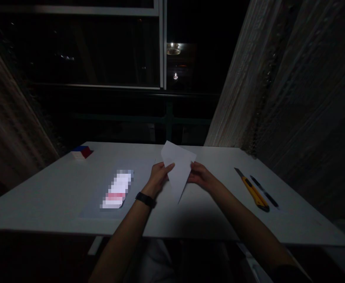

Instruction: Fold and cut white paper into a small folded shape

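Note:
A folded sheet of white paper [178,161], kite-shaped with its narrow point downward, is held up over the table between both hands. My left hand [160,176] grips its left edge, thumb on the near face and the other fingers behind. At the right edge, my right hand [200,175] pinches the paper near its upper right corner; part of those fingers is hidden behind the sheet. A dark band [145,199] circles my left wrist. Nearest to my left hand lies a lit phone [118,189] with a blurred screen.
The white table [210,220] carries a sheet of paper [94,212] under the phone, and a colourful puzzle cube [81,152] at far left. A yellow box cutter [253,192] and a dark pen [263,191] lie at right. Curtains [234,74] frame the dark window behind.

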A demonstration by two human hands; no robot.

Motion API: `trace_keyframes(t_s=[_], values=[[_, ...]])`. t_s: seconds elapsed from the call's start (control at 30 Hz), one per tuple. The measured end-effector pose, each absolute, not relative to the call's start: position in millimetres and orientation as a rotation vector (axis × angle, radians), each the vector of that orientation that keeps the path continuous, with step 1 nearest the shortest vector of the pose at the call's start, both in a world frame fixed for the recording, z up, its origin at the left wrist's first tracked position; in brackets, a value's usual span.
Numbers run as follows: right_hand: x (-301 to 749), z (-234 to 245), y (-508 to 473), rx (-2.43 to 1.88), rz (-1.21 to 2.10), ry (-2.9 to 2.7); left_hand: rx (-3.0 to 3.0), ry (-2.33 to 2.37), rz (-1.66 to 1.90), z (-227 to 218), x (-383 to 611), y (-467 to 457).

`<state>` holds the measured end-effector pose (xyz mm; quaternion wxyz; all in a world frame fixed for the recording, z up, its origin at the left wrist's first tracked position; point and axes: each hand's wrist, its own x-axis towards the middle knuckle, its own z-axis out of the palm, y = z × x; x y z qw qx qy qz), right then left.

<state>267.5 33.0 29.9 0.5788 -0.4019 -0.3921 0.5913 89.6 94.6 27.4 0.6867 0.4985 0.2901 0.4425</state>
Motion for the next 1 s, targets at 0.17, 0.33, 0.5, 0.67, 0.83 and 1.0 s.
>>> trace_keyframes(t_s=[0.17, 0.33, 0.5, 0.67, 0.83, 1.0], values=[[261, 24, 36, -1.109, 1.257, -0.974, 1.114, 0.635, 0.950, 33, 88, 92], [284, 30, 34, -1.140, 1.258, -1.053, 1.055, 0.733, 1.005, 39, 86, 95], [299, 38, 29, -1.186, 1.294, -1.160, 1.107, 0.669, 0.953, 41, 84, 93], [298, 37, 29, -1.117, 1.296, -1.230, 1.154, 0.699, 0.938, 42, 85, 88], [297, 35, 29, -1.034, 1.285, -1.278, 1.225, 0.708, 0.777, 42, 83, 88], [298, 41, 23, -1.003, 1.332, -1.316, 1.299, 0.671, 0.629, 44, 81, 84]])
